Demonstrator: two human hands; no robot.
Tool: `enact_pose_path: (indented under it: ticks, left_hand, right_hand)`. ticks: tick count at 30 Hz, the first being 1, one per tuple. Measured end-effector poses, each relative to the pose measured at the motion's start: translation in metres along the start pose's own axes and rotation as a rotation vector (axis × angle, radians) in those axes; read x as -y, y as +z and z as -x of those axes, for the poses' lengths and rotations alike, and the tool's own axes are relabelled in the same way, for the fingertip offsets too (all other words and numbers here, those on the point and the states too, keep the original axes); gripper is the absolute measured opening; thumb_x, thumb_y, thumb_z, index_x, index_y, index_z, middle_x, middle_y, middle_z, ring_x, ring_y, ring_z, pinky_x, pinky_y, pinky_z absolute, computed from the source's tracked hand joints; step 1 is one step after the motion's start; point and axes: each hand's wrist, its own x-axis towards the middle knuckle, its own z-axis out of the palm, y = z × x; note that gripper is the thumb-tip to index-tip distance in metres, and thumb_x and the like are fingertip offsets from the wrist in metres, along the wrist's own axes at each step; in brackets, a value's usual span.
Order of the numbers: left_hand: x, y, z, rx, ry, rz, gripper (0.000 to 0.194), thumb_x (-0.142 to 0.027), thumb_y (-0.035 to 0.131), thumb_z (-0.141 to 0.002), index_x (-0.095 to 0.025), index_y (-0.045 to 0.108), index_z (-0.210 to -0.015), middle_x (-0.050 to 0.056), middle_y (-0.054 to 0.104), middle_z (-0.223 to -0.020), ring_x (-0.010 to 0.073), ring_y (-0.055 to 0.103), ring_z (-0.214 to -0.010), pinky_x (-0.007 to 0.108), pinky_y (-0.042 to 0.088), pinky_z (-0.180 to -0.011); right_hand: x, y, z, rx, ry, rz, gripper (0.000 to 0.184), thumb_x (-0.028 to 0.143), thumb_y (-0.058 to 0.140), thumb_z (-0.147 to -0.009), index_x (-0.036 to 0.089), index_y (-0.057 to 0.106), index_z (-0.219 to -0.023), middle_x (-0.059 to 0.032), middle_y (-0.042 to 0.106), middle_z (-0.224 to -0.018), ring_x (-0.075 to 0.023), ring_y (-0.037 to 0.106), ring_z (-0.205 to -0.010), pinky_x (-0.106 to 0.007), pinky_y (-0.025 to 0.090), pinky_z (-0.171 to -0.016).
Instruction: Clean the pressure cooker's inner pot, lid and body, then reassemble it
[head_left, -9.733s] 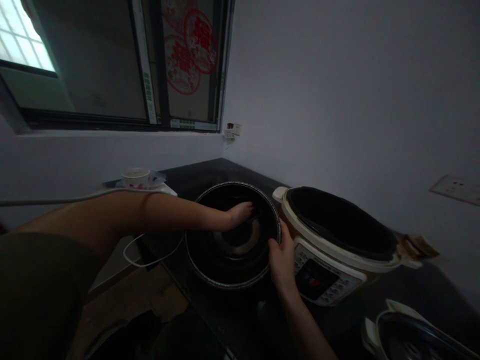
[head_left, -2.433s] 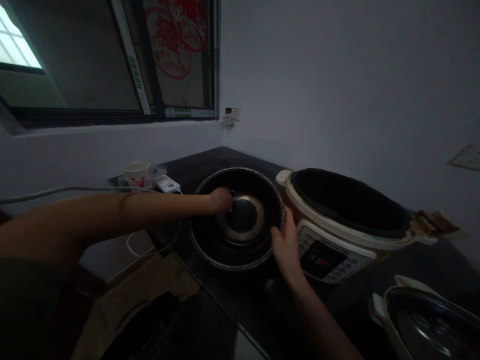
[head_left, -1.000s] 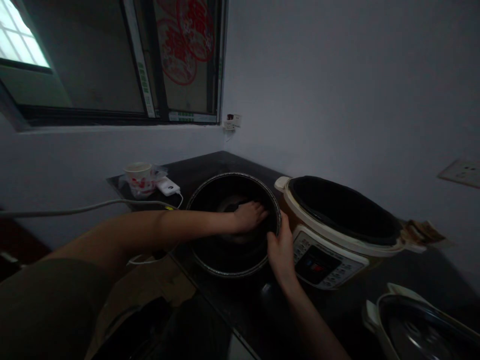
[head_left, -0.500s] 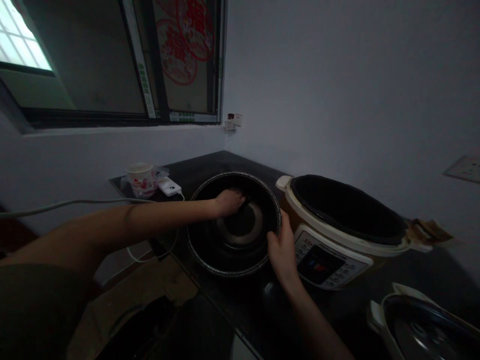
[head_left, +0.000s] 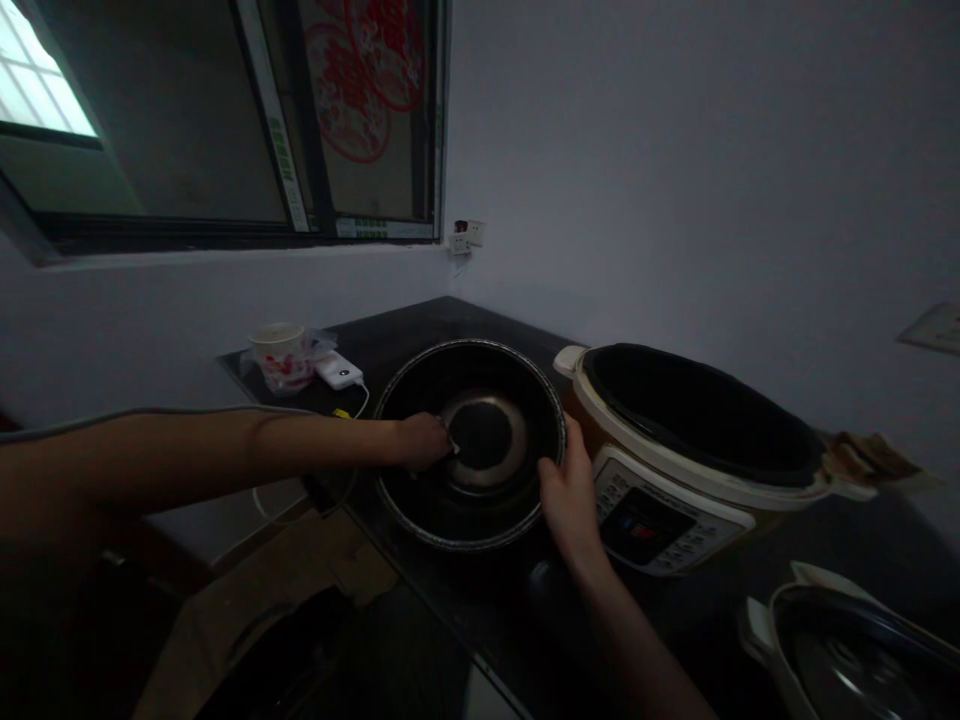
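Note:
A round black inner pot (head_left: 487, 520) with a worn, pale rim and a lighter ring on its bottom rests on the dark counter. My left hand (head_left: 424, 442) is inside it at the left wall, fingers closed; a tiny white bit shows by the fingertips, too small to name. Wrapped over the pot's right rim is my right hand (head_left: 570, 490), thumb inside and fingers outside. Just right of it stands a cooker (head_left: 667, 515) with a control panel, its top uncovered and its inside dark.
A lid-like part (head_left: 847, 650) lies at the lower right. At the back left are a paper cup (head_left: 279, 355) in plastic and a white device (head_left: 339, 370) with a cable. Wall sockets (head_left: 466, 237) sit at the corner. The counter edge (head_left: 420, 585) runs along the front.
My left hand has moved left and slightly down inside the pot, from its middle to the left wall. My right hand keeps its grip on the rim.

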Motion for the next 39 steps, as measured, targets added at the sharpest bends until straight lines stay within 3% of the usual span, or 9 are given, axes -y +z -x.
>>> enact_pose_path:
  ticks: [3,7,14,18,22,29,34,39]
  left_hand:
    - [0.002,-0.003,-0.005,-0.052,-0.018,-0.036,0.019,-0.007,0.053,-0.081,-0.015,0.07,-0.087,0.012,0.072,-0.092,0.0226,0.067,-0.086,0.03,0.048,-0.072]
    - [0.016,-0.023,-0.025,-0.154,-0.064,-0.078,0.027,-0.004,0.045,-0.085,-0.011,0.066,-0.1,0.018,0.068,-0.107,0.0258,0.062,-0.098,0.035,0.045,-0.081]
    - [0.021,-0.053,-0.058,-0.291,-0.019,-0.068,0.028,-0.013,0.056,-0.081,-0.012,0.063,-0.108,0.017,0.065,-0.116,0.027,0.057,-0.11,0.038,0.04,-0.092]
    - [0.017,-0.047,-0.049,-0.242,0.008,-0.082,0.028,-0.018,0.058,-0.082,-0.01,0.062,-0.109,0.02,0.064,-0.113,0.029,0.059,-0.102,0.038,0.045,-0.082]
    - [0.018,-0.032,-0.026,-0.141,0.072,-0.085,0.024,-0.016,0.058,-0.081,-0.014,0.064,-0.104,0.016,0.068,-0.105,0.025,0.063,-0.09,0.032,0.046,-0.07]
    - [0.001,-0.007,0.002,0.009,0.177,-0.066,0.009,-0.012,0.063,-0.074,-0.017,0.071,-0.075,0.01,0.072,-0.077,0.023,0.065,-0.07,0.031,0.046,-0.061]
    - [-0.009,-0.01,0.0,-0.051,0.169,-0.035,0.014,-0.01,0.059,-0.078,-0.018,0.07,-0.076,0.01,0.072,-0.08,0.0212,0.065,-0.074,0.029,0.046,-0.062]
    - [0.006,-0.037,-0.024,-0.199,0.079,-0.012,0.024,-0.02,0.061,-0.079,-0.014,0.066,-0.101,0.016,0.067,-0.103,0.0273,0.062,-0.095,0.034,0.049,-0.071]
  right_hand:
    - [0.0,-0.001,0.001,0.007,0.006,0.015,0.056,0.009,0.043,-0.064,0.017,0.051,-0.119,-0.0103,0.056,-0.122,-0.0251,0.049,-0.12,-0.046,0.032,-0.109]
    - [0.002,-0.002,0.002,0.017,-0.006,0.032,0.056,0.009,0.042,-0.064,0.017,0.049,-0.119,-0.0105,0.056,-0.122,-0.025,0.049,-0.12,-0.046,0.032,-0.109]
    - [-0.003,-0.003,0.005,0.029,-0.033,0.043,0.061,0.008,0.042,-0.065,0.017,0.045,-0.125,-0.0113,0.054,-0.128,-0.0252,0.046,-0.124,-0.047,0.029,-0.111]
    - [-0.005,-0.004,0.002,0.018,0.001,0.02,0.055,0.009,0.044,-0.066,0.019,0.05,-0.119,-0.0089,0.058,-0.121,-0.0238,0.051,-0.118,-0.046,0.032,-0.109]
    - [-0.004,-0.003,-0.001,0.008,0.02,0.021,0.054,0.009,0.043,-0.065,0.018,0.052,-0.118,-0.0085,0.059,-0.119,-0.0229,0.053,-0.115,-0.044,0.035,-0.108]
    - [0.001,0.0,0.002,0.009,0.005,0.01,0.057,0.008,0.042,-0.064,0.018,0.051,-0.12,-0.0081,0.059,-0.12,-0.0223,0.053,-0.116,-0.042,0.036,-0.107]
    - [0.002,0.0,0.004,0.0,0.01,0.026,0.058,0.008,0.043,-0.064,0.018,0.05,-0.121,-0.0089,0.058,-0.121,-0.0237,0.051,-0.118,-0.046,0.032,-0.109]
    - [0.003,-0.001,0.006,0.022,-0.01,0.05,0.059,0.008,0.044,-0.065,0.019,0.051,-0.122,-0.0083,0.057,-0.123,-0.0242,0.048,-0.122,-0.045,0.031,-0.11]
